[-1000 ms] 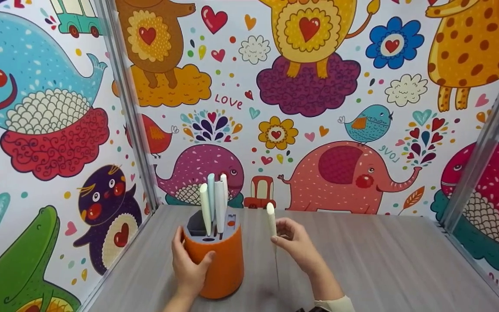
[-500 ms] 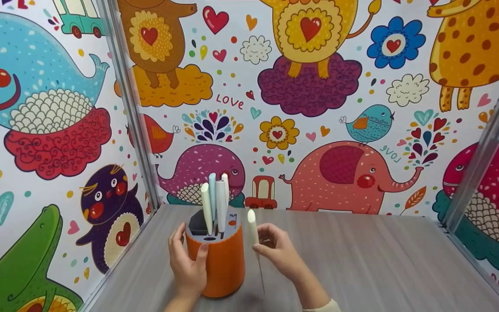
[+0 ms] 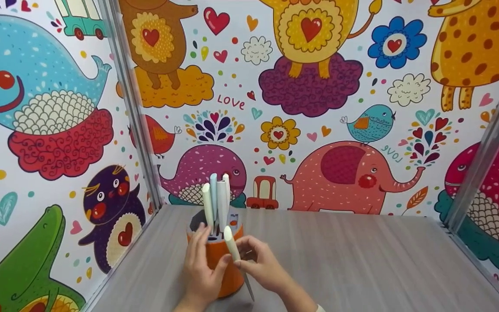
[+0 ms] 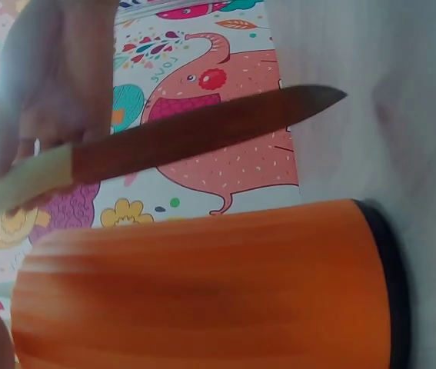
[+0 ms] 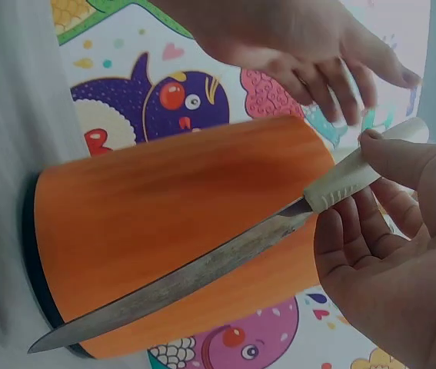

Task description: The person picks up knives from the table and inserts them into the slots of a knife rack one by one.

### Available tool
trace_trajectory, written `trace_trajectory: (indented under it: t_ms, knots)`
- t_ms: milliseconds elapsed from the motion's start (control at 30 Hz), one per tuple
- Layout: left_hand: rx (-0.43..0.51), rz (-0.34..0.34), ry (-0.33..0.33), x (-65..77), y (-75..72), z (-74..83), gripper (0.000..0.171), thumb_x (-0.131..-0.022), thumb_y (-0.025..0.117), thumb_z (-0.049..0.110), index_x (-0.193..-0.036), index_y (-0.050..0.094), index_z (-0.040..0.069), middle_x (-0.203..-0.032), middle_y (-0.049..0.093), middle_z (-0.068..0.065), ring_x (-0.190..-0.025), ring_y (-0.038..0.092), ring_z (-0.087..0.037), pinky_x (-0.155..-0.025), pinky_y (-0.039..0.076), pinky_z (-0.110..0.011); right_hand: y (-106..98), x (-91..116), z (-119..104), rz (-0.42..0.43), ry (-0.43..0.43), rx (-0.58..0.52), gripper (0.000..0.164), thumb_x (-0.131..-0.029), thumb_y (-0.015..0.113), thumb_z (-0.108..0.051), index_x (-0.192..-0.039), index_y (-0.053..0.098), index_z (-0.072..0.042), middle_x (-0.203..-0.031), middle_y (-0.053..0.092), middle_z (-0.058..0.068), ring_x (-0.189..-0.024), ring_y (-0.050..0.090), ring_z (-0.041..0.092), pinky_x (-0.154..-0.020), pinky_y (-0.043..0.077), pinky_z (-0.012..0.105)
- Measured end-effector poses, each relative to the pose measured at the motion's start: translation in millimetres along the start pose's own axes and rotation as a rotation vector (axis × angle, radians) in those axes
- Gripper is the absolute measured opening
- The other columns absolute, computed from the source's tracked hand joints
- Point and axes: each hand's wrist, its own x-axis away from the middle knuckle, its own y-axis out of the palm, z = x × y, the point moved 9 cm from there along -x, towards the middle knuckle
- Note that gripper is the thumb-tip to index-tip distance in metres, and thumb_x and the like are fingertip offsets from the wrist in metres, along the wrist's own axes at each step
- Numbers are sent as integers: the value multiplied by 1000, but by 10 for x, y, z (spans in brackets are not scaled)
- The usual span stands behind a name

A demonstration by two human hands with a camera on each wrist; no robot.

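Note:
My right hand [image 3: 262,263] pinches a knife [image 5: 194,275] by its pale handle, thumb on one side and fingers on the other. The blade points down, slanting across the outside of an orange knife block [image 3: 233,279]. In the left wrist view the whole blade shows beside the block's wall. My left hand [image 3: 203,266] is at the block's front left, fingers loosely extended and thumb near the knife handle. The right wrist view shows these fingers apart from the wall. Several knives with pale handles [image 3: 222,206] stand upright in the block's grey top.
The block stands on a grey wood-grain table [image 3: 362,260]. Cartoon-printed panels [image 3: 336,177] close in the back and sides, joined by metal corner posts [image 3: 134,108].
My right hand has carried the knife left, from beside the block to in front of it, and lower. My left hand has let go of the block's side and shifted right across its front.

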Motion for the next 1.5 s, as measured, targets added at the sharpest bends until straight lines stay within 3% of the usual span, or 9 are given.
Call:
trace_trajectory:
  t_ms: [133,333,533,733,833,1000,1133,1333,1500]
  knots:
    - [-15,-36,74,37,64,96,60,-84,76,23,-138,55,6,-137,60,-14,-129,54,-29,-121,19,-19,64,19,-45,-9,-22,14,28,-91,72,-25,-114,62,-11,-104,68,9,-88,65,14,-84,58,29]
    - [13,-53,54,53,107,99,45,-84,75,12,-126,62,3,-129,66,-11,-118,62,-26,-119,24,-18,104,27,-92,-12,-68,34,26,-91,72,-21,-113,62,-11,-103,68,11,-86,65,11,-83,59,31]
    - [35,-34,81,39,97,136,37,-84,74,9,-119,66,3,-115,70,-8,-107,66,-24,-117,31,-21,117,30,-124,5,-108,52,26,-90,73,-20,-112,63,-11,-101,67,11,-85,65,10,-80,59,30]
    - [72,-48,33,11,83,155,32,-85,75,7,-115,67,13,-109,69,6,-104,67,-14,-106,48,-37,118,23,-103,42,-106,-1,26,-89,74,-19,-111,65,-10,-103,68,11,-88,65,13,-81,60,30]
    - [85,-51,15,8,83,160,32,-85,75,5,-114,66,14,-106,69,6,-103,67,-14,-107,47,-32,120,14,-66,53,-100,-60,27,-88,75,-17,-111,66,-7,-105,69,14,-90,66,14,-83,60,32]
    - [120,-60,-5,20,85,174,30,-86,72,1,-114,65,10,-105,68,5,-98,66,-11,-96,50,-17,59,-5,72,72,-61,-168,29,-88,75,-13,-112,65,0,-105,70,14,-91,68,16,-86,60,36]
    - [221,-73,-45,8,87,186,26,-90,67,-1,-115,63,4,-103,67,2,-91,66,-10,-82,55,-18,-72,-18,220,166,-16,-202,31,-88,74,-11,-113,62,3,-107,67,18,-93,65,19,-86,59,32]
    - [296,-97,-112,1,104,184,23,-94,63,2,-117,61,1,-102,64,1,-89,66,-11,-79,57,-17,-220,-38,535,336,46,-91,42,-89,74,-22,-123,59,-4,-120,63,17,-105,60,24,-90,57,34]
    - [298,-93,-108,-10,82,225,26,-94,63,1,-120,60,-1,-103,64,-1,-89,66,-12,-79,57,-17,-170,-47,825,287,113,-1,60,-93,69,-34,-143,47,-11,-141,55,15,-121,57,30,-99,53,49]
